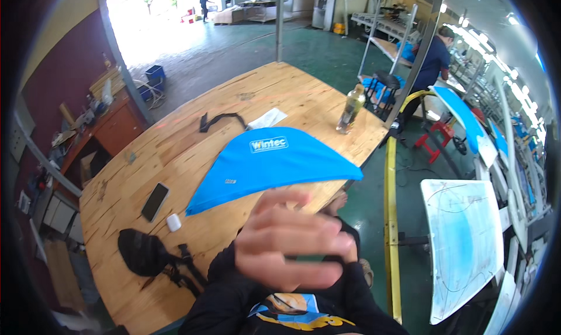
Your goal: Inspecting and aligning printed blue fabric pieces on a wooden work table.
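My left hand (280,247) is raised close to the camera, blurred, with its fingers apart and nothing in them. Behind it, only a sliver of my right hand (349,249) shows; its fingers are hidden. Just beyond both hands, a blue fabric piece (263,168) with a printed logo lies flat on the wooden tabletop (175,168). Its right corner reaches past the table edge. A smartphone (155,202) and a white earbud case (174,222) lie left of my left hand. Nearer to me on that side is a black pouch with straps (142,252).
A drink bottle (351,109) stands at the table's far right corner. A black strap (223,118) and a white packet (267,118) lie behind the fabric. To the right are a yellow metal rail (391,230), a whitish-blue panel (464,247) and a person (431,59).
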A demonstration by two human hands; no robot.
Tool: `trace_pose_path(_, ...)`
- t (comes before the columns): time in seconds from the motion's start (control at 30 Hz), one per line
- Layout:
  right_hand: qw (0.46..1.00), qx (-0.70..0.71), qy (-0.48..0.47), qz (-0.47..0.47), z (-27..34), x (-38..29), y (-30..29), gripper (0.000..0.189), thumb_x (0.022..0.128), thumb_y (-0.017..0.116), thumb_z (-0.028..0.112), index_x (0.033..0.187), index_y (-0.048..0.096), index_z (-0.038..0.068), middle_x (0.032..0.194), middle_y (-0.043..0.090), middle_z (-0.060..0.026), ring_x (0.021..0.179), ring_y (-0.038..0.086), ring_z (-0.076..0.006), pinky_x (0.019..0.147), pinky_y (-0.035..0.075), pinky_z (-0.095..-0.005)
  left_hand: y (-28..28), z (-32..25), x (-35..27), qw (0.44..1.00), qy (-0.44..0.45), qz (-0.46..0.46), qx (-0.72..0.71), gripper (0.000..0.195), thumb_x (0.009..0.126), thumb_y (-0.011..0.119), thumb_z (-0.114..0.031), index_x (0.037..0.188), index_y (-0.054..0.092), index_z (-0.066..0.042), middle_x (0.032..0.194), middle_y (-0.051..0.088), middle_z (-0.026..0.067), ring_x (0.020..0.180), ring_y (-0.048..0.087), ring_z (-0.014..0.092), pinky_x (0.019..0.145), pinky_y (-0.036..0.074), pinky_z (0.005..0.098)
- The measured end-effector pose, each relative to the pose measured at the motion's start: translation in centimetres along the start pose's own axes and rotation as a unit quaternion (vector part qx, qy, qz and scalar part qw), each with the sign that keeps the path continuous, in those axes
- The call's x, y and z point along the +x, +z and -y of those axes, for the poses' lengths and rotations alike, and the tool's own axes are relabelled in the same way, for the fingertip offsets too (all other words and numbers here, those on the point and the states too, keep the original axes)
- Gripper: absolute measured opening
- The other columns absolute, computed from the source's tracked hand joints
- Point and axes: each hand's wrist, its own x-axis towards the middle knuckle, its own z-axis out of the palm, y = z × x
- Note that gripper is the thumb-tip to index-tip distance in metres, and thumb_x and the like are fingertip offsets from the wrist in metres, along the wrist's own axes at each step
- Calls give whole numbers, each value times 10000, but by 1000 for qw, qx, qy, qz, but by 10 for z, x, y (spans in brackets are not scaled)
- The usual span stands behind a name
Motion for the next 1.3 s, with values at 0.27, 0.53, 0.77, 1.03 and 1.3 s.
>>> trace_pose_path(0.27, 994, -25, 68, -77, 76, -78, -61, 148, 924, 505, 20, 1008, 626, 13, 788, 676, -114, 748, 670, -177, 672, 502, -291, 1, 7, -9, 989, 77, -116, 50, 463, 964, 491, -370, 1390, 331, -289, 837, 646, -76, 731, 607, 102, 797, 396, 342)
trace_pose_path(0.53, 990, -61, 27, -128, 114, -64, -121, 150, 913, 492, -28, 999, 610, 3, 770, 649, -107, 702, 658, -175, 657, 507, -283, -11, -19, -19, 988, -82, -131, 21, 289, 923, 565, -387, 1183, 542, -264, 812, 661, -107, 757, 623, 68, 754, 410, 284)
trace_pose_path(0.77, 917, 103, 69, -379, 99, -53, -245, 242, 999, 434, 231, 1070, 556, 33, 689, 527, -17, 606, 480, -84, 557, 369, -222, -19, -20, -17, 990, -105, -93, 7, 102, 903, 609, -229, 888, 707, -205, 783, 617, -91, 699, 539, 64, 730, 420, 268)
trace_pose_path(1.03, 797, 71, 234, -553, -2, -162, -418, 223, 955, 498, 204, 1104, 610, 82, 804, 655, -29, 697, 585, -95, 603, 416, -183, -34, 3, -14, 989, 84, -123, 16, 324, 992, 349, -446, 1138, 502, -201, 773, 547, -83, 765, 551, 88, 843, 377, 371)
trace_pose_path(1.3, 632, -469, 504, -356, -90, -327, -479, 375, 856, 567, 366, 1057, 627, 55, 933, 674, -163, 904, 643, -333, 799, 494, -449, -27, -29, -10, 953, -133, -11, -272, 100, 830, 577, -259, 829, 572, -159, 698, 599, -13, 630, 514, 108, 717, 390, 342)
